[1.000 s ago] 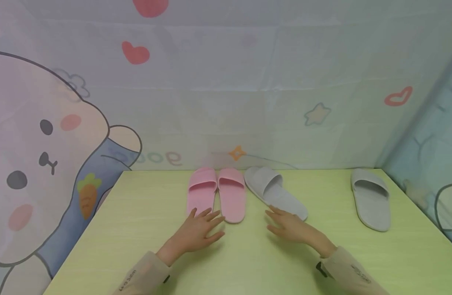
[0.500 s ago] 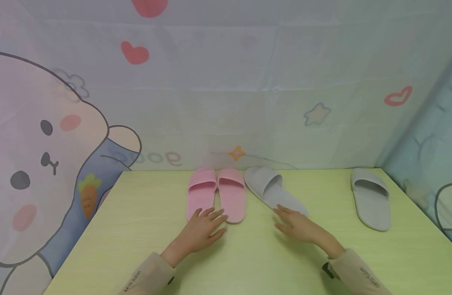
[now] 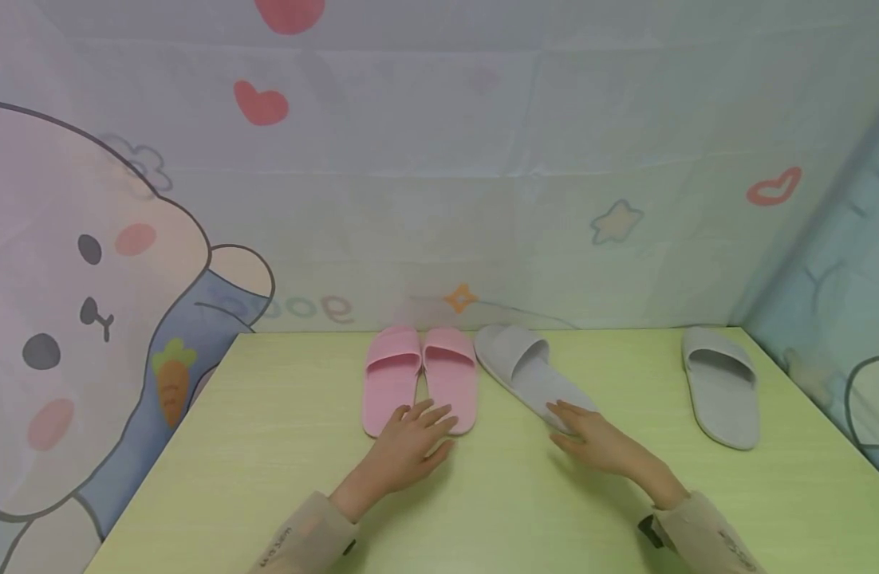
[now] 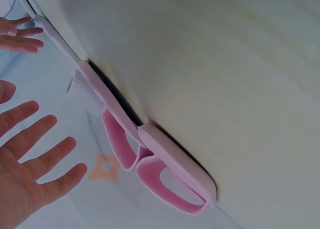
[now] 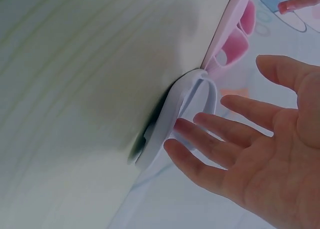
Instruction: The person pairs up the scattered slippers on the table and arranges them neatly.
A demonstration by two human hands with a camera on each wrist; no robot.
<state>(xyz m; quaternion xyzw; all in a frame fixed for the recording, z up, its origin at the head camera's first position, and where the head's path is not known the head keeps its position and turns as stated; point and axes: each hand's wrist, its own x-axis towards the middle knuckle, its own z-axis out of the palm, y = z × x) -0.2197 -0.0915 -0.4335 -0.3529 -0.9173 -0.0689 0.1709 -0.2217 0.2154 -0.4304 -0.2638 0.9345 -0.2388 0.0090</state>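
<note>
Two pink slide slippers, a left one [image 3: 392, 391] and a right one [image 3: 450, 379], stand side by side at the table's back edge. Beside them a grey slipper [image 3: 536, 375] lies at a slant, its toe against the right pink one. My left hand [image 3: 411, 448], fingers spread, hovers over the heel ends of the pink pair and holds nothing. My right hand [image 3: 599, 442] is held with extended fingers by the slanted slipper's heel, hiding part of it; whether they touch is unclear. In the right wrist view that hand [image 5: 270, 149] is bare.
A second grey slipper [image 3: 723, 399] stands apart near the right edge of the pale yellow-green table [image 3: 289, 430]. A printed cloth backdrop [image 3: 439, 159] with hearts and a cartoon animal rises behind the table. Another cloth [image 3: 849, 263] hangs at the right.
Both hands have drifted to the right, the right hand a little farther than the left. The slippers have not moved.
</note>
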